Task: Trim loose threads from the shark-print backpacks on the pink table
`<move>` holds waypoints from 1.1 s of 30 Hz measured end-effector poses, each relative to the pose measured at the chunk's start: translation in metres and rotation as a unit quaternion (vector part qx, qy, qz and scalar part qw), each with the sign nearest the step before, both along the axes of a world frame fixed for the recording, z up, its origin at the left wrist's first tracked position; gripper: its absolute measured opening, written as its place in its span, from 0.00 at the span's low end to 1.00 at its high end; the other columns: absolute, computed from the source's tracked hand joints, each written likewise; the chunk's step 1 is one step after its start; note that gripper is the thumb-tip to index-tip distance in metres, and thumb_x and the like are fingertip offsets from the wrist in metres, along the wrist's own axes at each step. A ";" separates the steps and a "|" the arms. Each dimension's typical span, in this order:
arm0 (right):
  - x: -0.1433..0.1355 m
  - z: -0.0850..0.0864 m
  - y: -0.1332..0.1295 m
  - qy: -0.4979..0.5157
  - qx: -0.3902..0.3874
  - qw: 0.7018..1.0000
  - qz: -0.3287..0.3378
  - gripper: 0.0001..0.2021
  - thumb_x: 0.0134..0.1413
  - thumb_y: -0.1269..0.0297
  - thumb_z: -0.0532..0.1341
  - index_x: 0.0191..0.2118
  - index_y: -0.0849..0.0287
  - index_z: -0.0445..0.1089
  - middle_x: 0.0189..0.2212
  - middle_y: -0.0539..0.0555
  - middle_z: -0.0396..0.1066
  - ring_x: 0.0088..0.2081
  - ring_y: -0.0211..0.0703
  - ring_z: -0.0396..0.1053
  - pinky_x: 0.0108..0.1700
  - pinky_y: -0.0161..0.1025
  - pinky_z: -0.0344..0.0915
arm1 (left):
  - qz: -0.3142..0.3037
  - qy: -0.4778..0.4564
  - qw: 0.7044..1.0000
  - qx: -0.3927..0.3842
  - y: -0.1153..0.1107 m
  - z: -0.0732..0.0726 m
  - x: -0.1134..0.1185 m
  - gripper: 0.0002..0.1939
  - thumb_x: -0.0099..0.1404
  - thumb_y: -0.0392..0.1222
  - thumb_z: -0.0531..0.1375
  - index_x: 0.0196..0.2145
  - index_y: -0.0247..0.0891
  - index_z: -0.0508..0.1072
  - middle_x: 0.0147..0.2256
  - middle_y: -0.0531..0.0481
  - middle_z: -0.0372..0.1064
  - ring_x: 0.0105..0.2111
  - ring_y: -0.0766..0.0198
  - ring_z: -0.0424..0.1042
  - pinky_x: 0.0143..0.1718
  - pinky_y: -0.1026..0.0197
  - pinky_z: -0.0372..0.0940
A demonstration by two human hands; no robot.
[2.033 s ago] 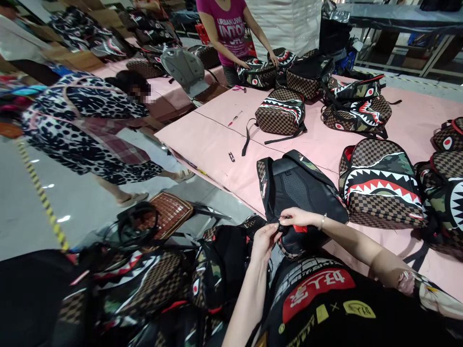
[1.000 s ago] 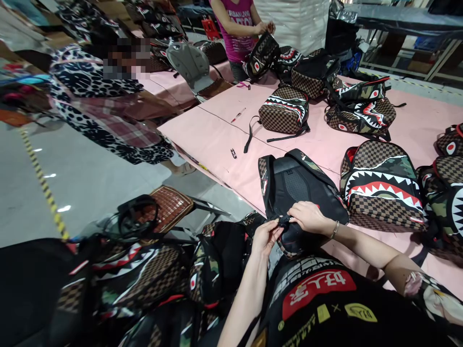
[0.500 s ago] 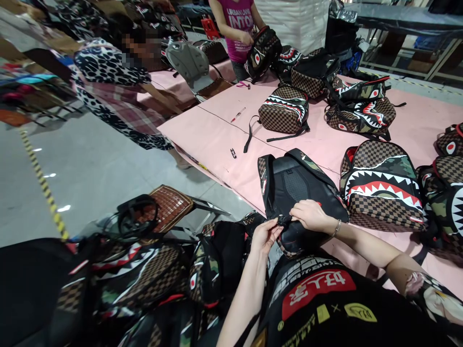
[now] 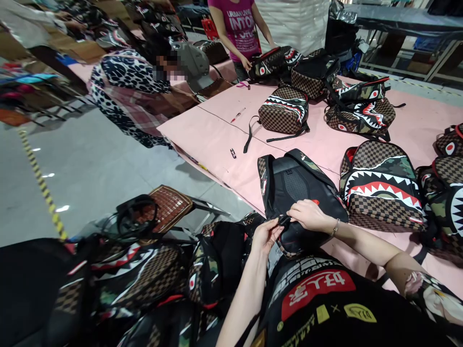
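- Backpack — black back panel facing up, it lies at the near edge of the pink surface, its lower end hanging over that edge toward the person's chest.
- Left hand is just off the near edge, its fingers pinched shut on a small black strap end or buckle at the bag's lower end; what exactly the part is, I cannot tell.
- Right hand rests on the backpack, fingers curled down and closed on the same small part from the other side, so both hands meet there, touching.
- Risk, as I judge it: the grip is a fingertip pinch on a small piece — a hard tug could slip it free, and the strap would have to be caught again.
- With its lower end past the near edge, the bag could slide off toward the pile of bags on the floor below if the right hand lifts its weight.
- A shark-mouth backpack lies just beside it on the right; a wide pull of the right elbow could shove it.
- Small black clip and a pen lie well apart, toward the left edge.
- At the far edge another person in a pink shirt handles a bag; a bent-over person in a spotted top is beyond the left edge. Both are clear of these hands.
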State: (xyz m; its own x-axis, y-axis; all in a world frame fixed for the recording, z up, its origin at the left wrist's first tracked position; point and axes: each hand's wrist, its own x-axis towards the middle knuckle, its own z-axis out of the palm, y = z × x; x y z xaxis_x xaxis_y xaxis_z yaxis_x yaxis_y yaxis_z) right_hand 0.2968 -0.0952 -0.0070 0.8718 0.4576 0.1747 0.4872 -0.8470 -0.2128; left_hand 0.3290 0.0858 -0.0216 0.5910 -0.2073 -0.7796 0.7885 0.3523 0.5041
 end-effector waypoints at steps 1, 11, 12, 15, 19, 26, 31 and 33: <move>0.000 0.000 0.000 0.000 0.000 1.000 0.001 0.19 0.58 0.55 0.42 0.42 0.57 0.66 0.36 0.52 0.63 0.37 0.30 0.53 0.36 0.34 0.41 | -0.001 0.000 1.000 0.000 0.000 0.000 0.000 0.04 0.54 0.25 0.56 0.28 0.23 0.70 0.24 0.40 0.69 0.21 0.66 0.69 0.24 0.66 0.68; -0.001 -0.002 0.002 -0.006 0.000 1.000 -0.013 0.19 0.58 0.56 0.41 0.39 0.58 0.66 0.34 0.52 0.63 0.35 0.29 0.52 0.35 0.35 0.40 | -0.008 0.000 1.000 0.004 -0.004 0.001 0.000 0.03 0.54 0.25 0.56 0.27 0.23 0.70 0.23 0.41 0.69 0.20 0.66 0.69 0.23 0.67 0.68; -0.001 -0.002 0.002 -0.010 -0.002 1.000 -0.012 0.19 0.58 0.56 0.41 0.39 0.58 0.66 0.33 0.51 0.63 0.35 0.29 0.51 0.35 0.35 0.39 | -0.009 0.001 1.000 0.003 -0.004 0.001 0.000 0.03 0.54 0.25 0.56 0.28 0.23 0.70 0.23 0.41 0.69 0.20 0.66 0.69 0.23 0.67 0.67; -0.001 -0.002 0.002 -0.022 -0.003 1.000 -0.008 0.18 0.58 0.56 0.42 0.38 0.57 0.65 0.33 0.51 0.63 0.35 0.30 0.51 0.35 0.35 0.39 | -0.007 0.002 1.000 0.002 -0.004 0.000 0.000 0.03 0.55 0.25 0.56 0.28 0.23 0.70 0.23 0.41 0.69 0.20 0.65 0.69 0.23 0.67 0.67; -0.001 -0.002 0.002 -0.015 0.003 1.000 -0.010 0.18 0.59 0.57 0.42 0.38 0.58 0.66 0.33 0.52 0.63 0.35 0.30 0.51 0.34 0.35 0.39 | 0.000 0.002 1.000 0.004 -0.006 -0.001 0.000 0.02 0.54 0.24 0.56 0.27 0.24 0.69 0.22 0.42 0.68 0.20 0.65 0.69 0.24 0.67 0.68; -0.001 -0.006 0.001 -0.004 0.010 1.000 -0.019 0.18 0.59 0.58 0.41 0.36 0.57 0.65 0.32 0.51 0.64 0.34 0.29 0.52 0.35 0.32 0.40 | 0.006 0.001 1.000 -0.005 -0.007 -0.002 0.000 0.04 0.54 0.23 0.55 0.28 0.24 0.69 0.24 0.42 0.69 0.22 0.66 0.70 0.27 0.65 0.69; -0.002 -0.009 0.000 -0.010 0.028 0.999 -0.025 0.17 0.58 0.55 0.43 0.39 0.54 0.65 0.33 0.50 0.64 0.35 0.29 0.53 0.36 0.31 0.43 | 0.008 -0.007 1.000 -0.013 -0.004 -0.003 0.001 0.05 0.55 0.24 0.54 0.28 0.24 0.69 0.25 0.41 0.69 0.24 0.65 0.70 0.28 0.65 0.69; -0.002 -0.010 0.000 0.004 0.036 0.999 -0.023 0.16 0.57 0.55 0.44 0.38 0.55 0.66 0.33 0.50 0.64 0.35 0.29 0.53 0.37 0.30 0.44 | 0.003 -0.011 1.000 -0.018 -0.003 -0.004 0.001 0.05 0.56 0.24 0.54 0.28 0.24 0.70 0.27 0.41 0.70 0.25 0.65 0.70 0.30 0.64 0.68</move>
State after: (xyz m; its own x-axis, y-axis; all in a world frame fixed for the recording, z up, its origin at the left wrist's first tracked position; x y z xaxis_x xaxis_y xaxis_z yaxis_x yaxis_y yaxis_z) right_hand 0.2951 -0.0954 -0.0175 0.8932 0.4035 0.1983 0.4460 -0.8508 -0.2778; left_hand 0.3297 0.0832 -0.0259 0.6095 -0.2323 -0.7580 0.7751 0.3753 0.5083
